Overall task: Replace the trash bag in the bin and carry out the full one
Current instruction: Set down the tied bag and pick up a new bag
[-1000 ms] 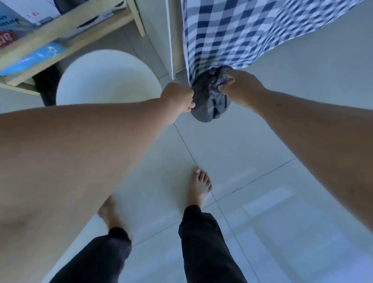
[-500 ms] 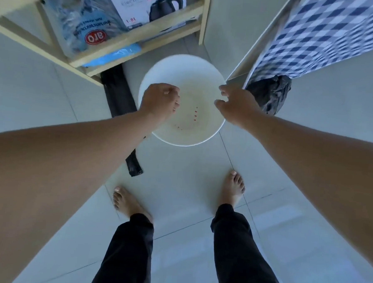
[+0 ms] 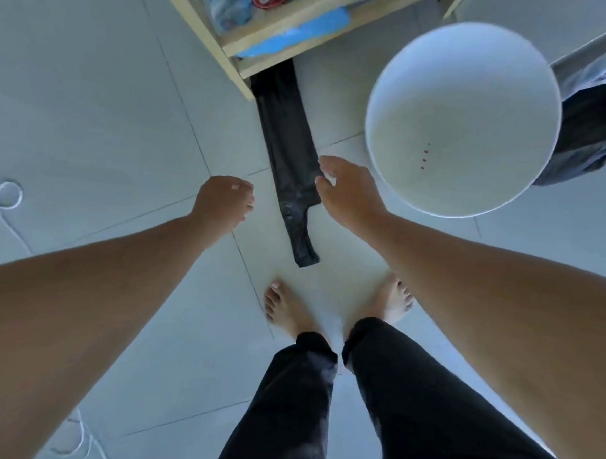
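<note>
Bin: I see the white bin (image 3: 399, 104) standing on the floor at about 2 o'clock from my feet, its mouth facing up at me. It has no liner; the inside is bare white with a short row of red marks low on the wall.

Full bag: the dark, bunched full bag (image 3: 595, 118) sits at 3 o'clock of the bin, touching its outer wall, partly cut off by the right edge of view.

New bag: a flat, folded black new bag (image 3: 291, 151) lies on the floor at 12 o'clock from my feet. Its far end runs under the shelf; its near end narrows to a strip that stops just short of my toes.

Left hand: my left hand (image 3: 224, 202) is curled loosely shut and holds nothing. It hangs at 9 o'clock of the new bag, apart from it.

Right hand: my right hand (image 3: 347, 191) is spread, fingers (image 3: 328, 164) extended, empty. It sits over the right edge of the new bag, between that bag and the bin; I cannot tell whether the fingertips touch the plastic.

Shelf: a pale wooden shelf (image 3: 234, 46) stands at 11 o'clock, with a printed pack and something blue on its lowest board.

Floor: pale tiles (image 3: 90, 113); a loop of white string (image 3: 8, 196) lies at 9 o'clock, well apart from the hands.

Feet: bare, side by side, dark trouser legs above them.
</note>
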The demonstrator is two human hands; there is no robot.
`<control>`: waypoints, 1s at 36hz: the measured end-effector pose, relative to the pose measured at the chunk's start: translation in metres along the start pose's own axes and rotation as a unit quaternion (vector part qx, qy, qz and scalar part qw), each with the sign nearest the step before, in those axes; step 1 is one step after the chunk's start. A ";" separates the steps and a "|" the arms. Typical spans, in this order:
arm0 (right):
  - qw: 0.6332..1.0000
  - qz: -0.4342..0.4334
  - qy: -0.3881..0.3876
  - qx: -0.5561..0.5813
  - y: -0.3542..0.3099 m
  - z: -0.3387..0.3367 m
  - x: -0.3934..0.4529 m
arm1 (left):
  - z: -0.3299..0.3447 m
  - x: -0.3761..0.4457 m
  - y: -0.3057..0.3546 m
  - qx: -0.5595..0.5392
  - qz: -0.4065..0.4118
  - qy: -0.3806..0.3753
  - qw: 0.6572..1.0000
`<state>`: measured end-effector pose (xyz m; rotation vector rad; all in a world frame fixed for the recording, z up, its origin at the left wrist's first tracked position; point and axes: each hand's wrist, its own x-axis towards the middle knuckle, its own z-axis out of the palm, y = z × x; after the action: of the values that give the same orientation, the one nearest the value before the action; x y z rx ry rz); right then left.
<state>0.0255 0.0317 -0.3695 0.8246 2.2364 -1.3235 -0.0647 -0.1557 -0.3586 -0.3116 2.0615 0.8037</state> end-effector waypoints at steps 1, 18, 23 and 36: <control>1.000 0.011 -0.003 -0.009 0.008 0.010 0.011 | 0.006 0.012 -0.007 0.005 -0.002 0.009 1.000; 0.968 0.238 0.009 0.073 0.113 0.115 0.141 | 0.133 0.169 -0.080 -0.097 -0.114 0.035 0.988; 0.958 0.255 0.000 0.131 0.088 0.090 0.108 | 0.115 0.125 -0.065 -0.123 -0.096 0.001 0.988; 0.986 0.129 -0.002 0.106 -0.095 -0.062 -0.078 | -0.023 -0.100 0.063 -0.251 -0.070 -0.025 0.965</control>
<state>0.0164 0.0290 -0.2322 1.1423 1.9272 -1.4484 -0.0525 -0.1301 -0.2411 -0.6989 1.7412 1.2262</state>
